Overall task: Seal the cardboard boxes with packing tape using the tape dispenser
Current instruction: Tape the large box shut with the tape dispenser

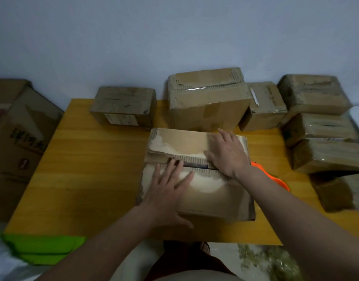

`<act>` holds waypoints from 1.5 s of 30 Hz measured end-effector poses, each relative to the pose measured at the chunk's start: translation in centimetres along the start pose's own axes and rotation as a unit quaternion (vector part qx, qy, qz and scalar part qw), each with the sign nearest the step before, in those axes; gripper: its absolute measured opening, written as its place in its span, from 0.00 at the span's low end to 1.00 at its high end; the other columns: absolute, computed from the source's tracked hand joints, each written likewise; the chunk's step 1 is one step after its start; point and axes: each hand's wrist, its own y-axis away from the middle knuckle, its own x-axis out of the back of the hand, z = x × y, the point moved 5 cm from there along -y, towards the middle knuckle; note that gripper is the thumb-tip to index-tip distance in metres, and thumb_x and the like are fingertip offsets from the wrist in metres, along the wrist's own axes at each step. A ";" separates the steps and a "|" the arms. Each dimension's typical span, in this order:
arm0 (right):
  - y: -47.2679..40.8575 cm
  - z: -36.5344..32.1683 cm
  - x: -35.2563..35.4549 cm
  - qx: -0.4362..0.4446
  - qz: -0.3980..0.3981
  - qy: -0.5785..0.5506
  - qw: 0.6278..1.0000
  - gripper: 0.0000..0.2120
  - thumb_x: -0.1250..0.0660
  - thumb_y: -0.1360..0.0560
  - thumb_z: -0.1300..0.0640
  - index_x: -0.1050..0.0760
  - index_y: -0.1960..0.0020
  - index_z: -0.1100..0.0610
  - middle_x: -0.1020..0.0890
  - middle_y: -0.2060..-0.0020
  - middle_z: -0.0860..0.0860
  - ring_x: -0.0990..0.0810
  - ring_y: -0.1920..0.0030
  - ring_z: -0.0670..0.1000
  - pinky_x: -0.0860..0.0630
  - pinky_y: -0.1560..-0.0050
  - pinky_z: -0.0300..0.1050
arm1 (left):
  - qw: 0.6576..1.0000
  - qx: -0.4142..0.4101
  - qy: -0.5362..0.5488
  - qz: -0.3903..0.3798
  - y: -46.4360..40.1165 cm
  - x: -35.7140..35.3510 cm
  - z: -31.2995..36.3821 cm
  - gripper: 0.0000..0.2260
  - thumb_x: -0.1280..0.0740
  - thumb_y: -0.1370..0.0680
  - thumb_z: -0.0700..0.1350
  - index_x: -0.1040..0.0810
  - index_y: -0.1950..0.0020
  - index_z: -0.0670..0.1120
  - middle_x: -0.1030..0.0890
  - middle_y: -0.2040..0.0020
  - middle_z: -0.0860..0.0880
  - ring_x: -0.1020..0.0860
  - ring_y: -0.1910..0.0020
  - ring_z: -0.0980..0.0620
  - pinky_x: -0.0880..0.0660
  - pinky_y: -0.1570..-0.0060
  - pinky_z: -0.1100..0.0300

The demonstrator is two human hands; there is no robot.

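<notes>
Pressing both top flaps flat on the worn brown cardboard box [197,175] at the middle of the yellow wooden table [89,169], you have your left hand [168,191] on the near flap and your right hand [228,153] on the far flap. Fingers of both hands are spread wide and flat, gripping nothing.

The seam between the flaps runs left to right, with a dark gap open between your hands. That is the long axis for the tape.

The orange plastic tape dispenser [275,178] lies on the table just beside the box's right side, mostly hidden behind your right forearm. Can't tell which way its handle points. Your right hand is clearly nearer, so I'd reach with that one and keep the left pinning the flaps.

Other brown cardboard boxes [207,102] sit along the far edge and right edge, some with glossy tape showing.
</notes>
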 end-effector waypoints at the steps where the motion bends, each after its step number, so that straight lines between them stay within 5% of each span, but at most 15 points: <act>1: -1.0 -0.5 -0.3 0.006 -0.020 -0.005 1.000 0.30 0.43 0.22 0.40 0.42 0.25 0.52 0.44 0.24 0.52 0.50 0.24 0.55 0.52 0.25 0.51 | 1.000 -0.007 -0.019 0.005 0.1 0.0 -0.1 0.59 0.41 0.41 0.80 0.67 0.24 0.53 0.71 0.24 0.43 0.73 0.27 0.40 0.68 0.32 0.33; 6: -4.8 -1.8 -1.8 -0.007 -0.120 -0.011 0.993 0.30 0.48 0.23 0.36 0.45 0.24 0.47 0.37 0.27 0.53 0.44 0.25 0.56 0.55 0.26 0.59 | 0.999 0.021 -0.014 0.032 0.1 1.2 -1.1 0.57 0.44 0.39 0.80 0.56 0.21 0.47 0.61 0.22 0.39 0.64 0.24 0.38 0.57 0.30 0.31; 11: -5.2 -1.3 -2.0 -0.022 -0.145 -0.057 0.988 0.30 0.35 0.27 0.40 0.39 0.28 0.43 0.33 0.36 0.53 0.38 0.31 0.58 0.54 0.26 0.56 | 0.998 0.040 0.017 0.037 0.3 1.0 -1.5 0.61 0.51 0.39 0.82 0.50 0.22 0.36 0.54 0.22 0.35 0.58 0.23 0.38 0.49 0.27 0.36; 17: -4.8 -1.1 -2.0 -0.022 -0.129 -0.058 0.990 0.33 0.30 0.30 0.43 0.39 0.29 0.45 0.32 0.36 0.52 0.37 0.33 0.58 0.55 0.26 0.57 | 0.999 0.031 0.017 0.006 -1.0 0.2 -1.8 0.60 0.48 0.41 0.82 0.65 0.23 0.46 0.69 0.25 0.35 0.71 0.27 0.37 0.66 0.29 0.37; 23: -4.4 -1.6 -2.3 -0.015 -0.110 -0.051 0.993 0.37 0.29 0.30 0.44 0.43 0.26 0.48 0.35 0.30 0.53 0.42 0.29 0.58 0.57 0.26 0.55 | 0.992 -0.120 -0.032 -0.011 -3.8 0.4 0.1 0.60 0.42 0.39 0.80 0.66 0.23 0.47 0.69 0.24 0.41 0.71 0.26 0.41 0.69 0.29 0.39; 27: -3.3 -0.3 -1.0 0.012 -0.088 -0.134 0.987 0.32 0.33 0.25 0.56 0.42 0.25 0.53 0.35 0.29 0.55 0.38 0.30 0.55 0.45 0.29 0.47 | 0.993 -0.112 -0.022 -0.013 -4.5 0.3 0.8 0.60 0.43 0.40 0.80 0.67 0.23 0.49 0.69 0.23 0.44 0.74 0.28 0.44 0.71 0.30 0.41; 30: -1.5 5.5 1.4 -0.124 0.058 -0.316 0.939 0.23 0.39 0.23 0.67 0.34 0.29 0.60 0.29 0.34 0.60 0.29 0.35 0.57 0.35 0.36 0.43 | 0.995 -0.096 -0.022 -0.020 -4.4 0.5 1.2 0.59 0.44 0.39 0.81 0.67 0.23 0.50 0.69 0.23 0.45 0.75 0.28 0.45 0.68 0.28 0.41; 33: 3.7 13.4 1.0 -0.362 0.175 -0.303 0.864 0.17 0.42 0.25 0.70 0.27 0.37 0.64 0.22 0.42 0.63 0.24 0.40 0.60 0.31 0.45 0.44 | 0.997 -0.066 -0.001 -0.028 -4.6 0.8 2.4 0.58 0.44 0.38 0.81 0.69 0.24 0.50 0.70 0.23 0.45 0.74 0.27 0.44 0.66 0.27 0.42; 36: 9.0 17.5 -2.6 -0.486 0.089 -0.214 0.843 0.14 0.38 0.25 0.64 0.25 0.40 0.65 0.22 0.41 0.64 0.26 0.39 0.63 0.29 0.42 0.50 | 0.999 -0.033 0.007 -0.025 -5.1 1.1 3.7 0.58 0.42 0.37 0.80 0.68 0.23 0.49 0.70 0.23 0.45 0.72 0.26 0.43 0.66 0.26 0.44; 40: 10.7 17.2 -7.2 -0.389 -0.072 -0.128 0.909 0.15 0.40 0.22 0.49 0.22 0.49 0.59 0.18 0.48 0.61 0.22 0.43 0.61 0.33 0.36 0.52 | 0.999 -0.021 0.001 -0.029 -5.2 1.4 4.5 0.58 0.42 0.37 0.79 0.68 0.23 0.49 0.70 0.24 0.45 0.73 0.27 0.44 0.70 0.28 0.48; 43: 11.2 17.1 -9.3 -0.339 -0.148 -0.006 0.929 0.12 0.42 0.23 0.51 0.26 0.44 0.53 0.18 0.49 0.55 0.24 0.40 0.56 0.53 0.26 0.57 | 0.999 -0.013 -0.006 -0.042 -5.3 1.4 4.7 0.59 0.42 0.38 0.80 0.69 0.24 0.48 0.71 0.24 0.47 0.73 0.27 0.45 0.69 0.28 0.47; 45: 11.3 17.6 -9.9 -0.324 -0.140 0.019 0.935 0.13 0.42 0.23 0.50 0.28 0.41 0.52 0.18 0.51 0.52 0.24 0.41 0.54 0.58 0.27 0.59 | 0.999 -0.011 -0.012 -0.047 -5.4 1.3 4.8 0.60 0.43 0.39 0.80 0.70 0.24 0.48 0.71 0.24 0.47 0.72 0.27 0.45 0.68 0.27 0.45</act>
